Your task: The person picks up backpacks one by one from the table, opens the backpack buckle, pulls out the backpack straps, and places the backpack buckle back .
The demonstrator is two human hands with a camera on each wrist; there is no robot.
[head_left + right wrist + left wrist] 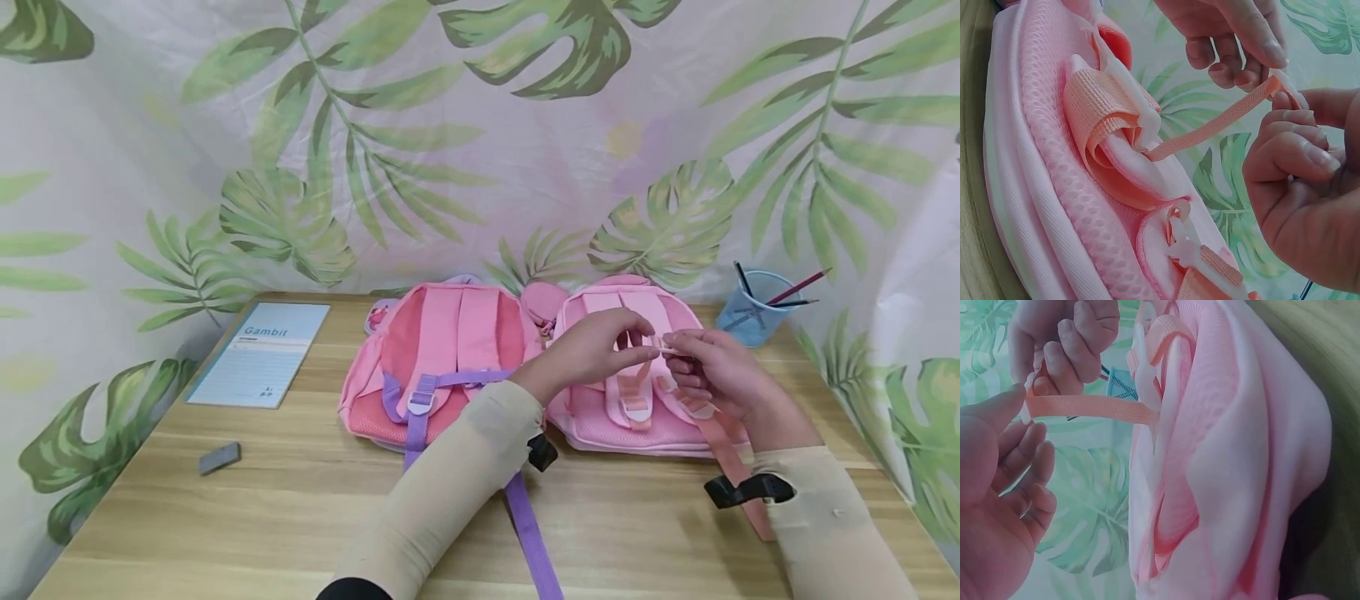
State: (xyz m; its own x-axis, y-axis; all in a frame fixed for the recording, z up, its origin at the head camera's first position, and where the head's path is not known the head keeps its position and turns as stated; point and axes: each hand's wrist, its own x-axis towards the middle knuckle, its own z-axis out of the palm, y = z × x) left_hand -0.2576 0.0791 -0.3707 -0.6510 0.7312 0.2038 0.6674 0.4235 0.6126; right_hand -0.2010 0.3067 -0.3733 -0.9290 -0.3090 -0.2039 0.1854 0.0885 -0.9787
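Observation:
A light pink backpack (592, 425) lies on the table with its shoulder straps up. From it a narrow peach strap (1216, 125) is drawn out, ending at a small white buckle (1027, 403). My left hand (607, 342) pinches this buckle between thumb and fingertips. Opposite it, my right hand (712, 367) grips the buckle's other side, where the strap end passes, with its lower fingers curled in. Both hands are raised above the bag. On the shoulder straps sit white adjusters (1188, 250) with folded peach webbing.
Left of it lies a second pink backpack (442, 325) with purple straps (528, 525) reaching the front. A notebook (255, 354) and a grey eraser (220, 458) are on the left. A blue pencil cup (757, 312) stands at back right, near the leaf-patterned curtain (547, 167).

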